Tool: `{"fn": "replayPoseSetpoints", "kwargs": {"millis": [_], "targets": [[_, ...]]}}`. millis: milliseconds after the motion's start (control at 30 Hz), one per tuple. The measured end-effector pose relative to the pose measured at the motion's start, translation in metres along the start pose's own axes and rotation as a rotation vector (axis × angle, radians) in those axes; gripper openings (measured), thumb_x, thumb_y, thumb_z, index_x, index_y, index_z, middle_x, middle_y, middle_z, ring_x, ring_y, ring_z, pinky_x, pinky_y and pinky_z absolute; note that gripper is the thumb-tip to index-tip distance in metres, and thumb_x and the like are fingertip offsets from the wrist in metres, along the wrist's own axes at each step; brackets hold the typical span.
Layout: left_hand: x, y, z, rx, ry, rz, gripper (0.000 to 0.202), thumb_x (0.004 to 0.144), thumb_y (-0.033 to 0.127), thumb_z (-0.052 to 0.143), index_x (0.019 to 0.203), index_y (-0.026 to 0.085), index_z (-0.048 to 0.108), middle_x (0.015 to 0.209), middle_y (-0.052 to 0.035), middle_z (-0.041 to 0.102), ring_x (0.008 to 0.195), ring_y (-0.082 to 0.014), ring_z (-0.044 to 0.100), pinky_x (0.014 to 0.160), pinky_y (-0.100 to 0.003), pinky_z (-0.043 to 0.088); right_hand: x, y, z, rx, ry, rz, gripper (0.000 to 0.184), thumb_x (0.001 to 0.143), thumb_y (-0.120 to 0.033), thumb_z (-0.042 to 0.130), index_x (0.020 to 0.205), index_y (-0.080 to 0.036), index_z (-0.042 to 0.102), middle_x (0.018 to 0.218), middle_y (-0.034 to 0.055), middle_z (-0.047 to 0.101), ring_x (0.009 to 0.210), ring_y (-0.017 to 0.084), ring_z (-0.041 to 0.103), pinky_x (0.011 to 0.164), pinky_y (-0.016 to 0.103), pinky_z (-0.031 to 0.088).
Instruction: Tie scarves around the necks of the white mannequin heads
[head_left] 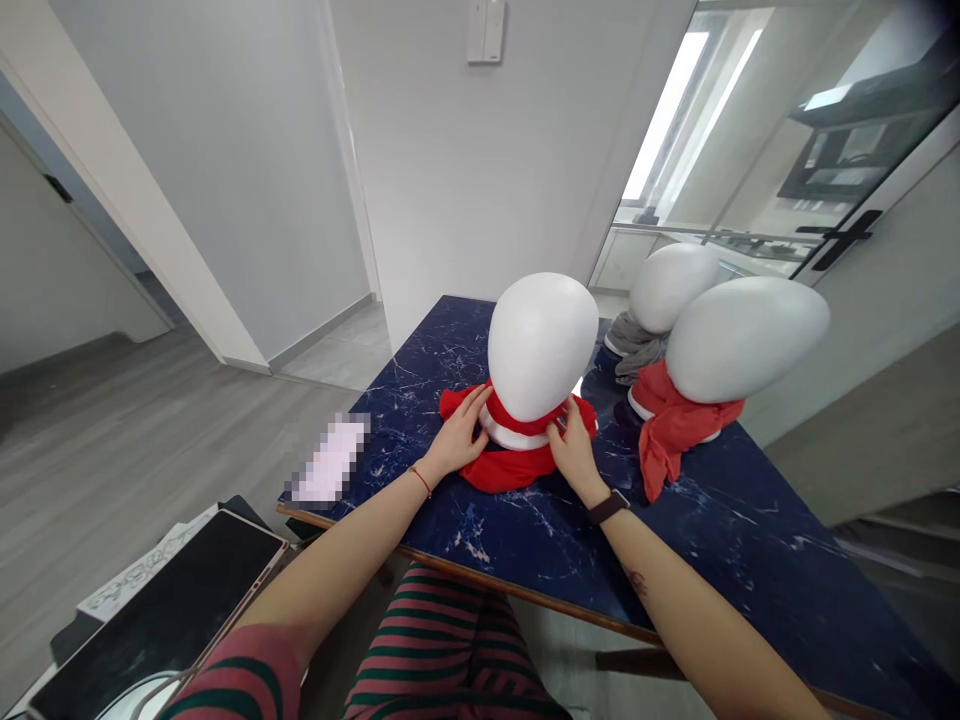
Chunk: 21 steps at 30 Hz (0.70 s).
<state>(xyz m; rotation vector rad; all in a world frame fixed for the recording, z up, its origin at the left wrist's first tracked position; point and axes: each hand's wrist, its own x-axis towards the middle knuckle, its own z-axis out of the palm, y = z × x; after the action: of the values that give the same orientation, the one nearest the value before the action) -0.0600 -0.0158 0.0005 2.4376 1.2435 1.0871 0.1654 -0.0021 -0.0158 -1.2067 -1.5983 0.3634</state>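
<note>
A white egg-shaped mannequin head stands on a dark blue marbled table. A red scarf is wrapped around its neck and spills onto the tabletop. My left hand rests on the scarf at the head's left side, fingers stretched along the fabric. My right hand, with a dark watch on the wrist, pinches the scarf at the head's right side.
Two more white heads stand to the right: one with an orange-red scarf, one behind with a grey scarf. A blurred pale item lies on the table's left edge. A dark tablet sits at lower left. A glass door is at right.
</note>
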Motion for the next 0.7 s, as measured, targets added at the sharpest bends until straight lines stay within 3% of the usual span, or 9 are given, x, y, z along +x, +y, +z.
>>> {"fn": "replayPoseSetpoints", "kwargs": {"millis": [100,233,333,533,700], "targets": [[0.006,0.001,0.005,0.029,-0.015,0.045,0.065,0.078,0.012,0.047,0.140,0.015,0.028,0.147,-0.0132,0.029,0.136,-0.0208,0.029,0.110,-0.037,0.031,-0.004,0.004,0.007,-0.025,-0.043,-0.013,0.049,0.081,-0.020,0.041,0.129,-0.014,0.041,0.128,0.0149,0.048,0.117,0.023,0.047,0.100,0.046,0.038],[0.016,-0.001,0.008,0.171,0.056,0.018,0.042,0.078,0.011,0.048,0.119,0.017,0.051,0.136,-0.0137,0.044,0.127,-0.0254,0.039,0.104,-0.044,0.036,-0.003,0.004,0.003,-0.067,-0.018,-0.052,0.037,0.082,-0.023,0.042,0.118,-0.015,0.048,0.118,0.0138,0.052,0.111,0.024,0.048,0.095,0.044,0.041],[0.020,-0.002,0.008,0.275,0.041,0.026,0.034,0.075,0.012,0.052,0.108,0.019,0.058,0.125,-0.0130,0.052,0.121,-0.0279,0.043,0.100,-0.046,0.037,-0.001,0.002,-0.001,-0.096,-0.003,-0.068,0.029,0.083,-0.024,0.043,0.110,-0.016,0.052,0.112,0.0127,0.053,0.107,0.024,0.050,0.092,0.043,0.043],[0.012,-0.001,0.006,0.378,0.003,0.205,0.014,0.074,0.022,0.057,0.087,0.019,0.062,0.109,-0.0112,0.060,0.113,-0.0286,0.047,0.102,-0.047,0.034,0.001,0.003,-0.006,-0.207,-0.061,-0.042,0.022,0.086,-0.026,0.041,0.101,-0.018,0.055,0.105,0.0107,0.053,0.095,0.023,0.054,0.085,0.041,0.045],[0.001,0.015,0.004,0.396,-0.042,0.347,0.011,0.078,0.025,0.050,0.076,0.019,0.058,0.071,-0.0033,0.059,0.077,-0.0189,0.056,0.100,-0.043,0.036,0.003,0.005,-0.008,-0.292,-0.089,-0.026,0.019,0.087,-0.027,0.040,0.089,-0.017,0.056,0.094,0.0091,0.054,0.085,0.021,0.054,0.078,0.036,0.045]]}}
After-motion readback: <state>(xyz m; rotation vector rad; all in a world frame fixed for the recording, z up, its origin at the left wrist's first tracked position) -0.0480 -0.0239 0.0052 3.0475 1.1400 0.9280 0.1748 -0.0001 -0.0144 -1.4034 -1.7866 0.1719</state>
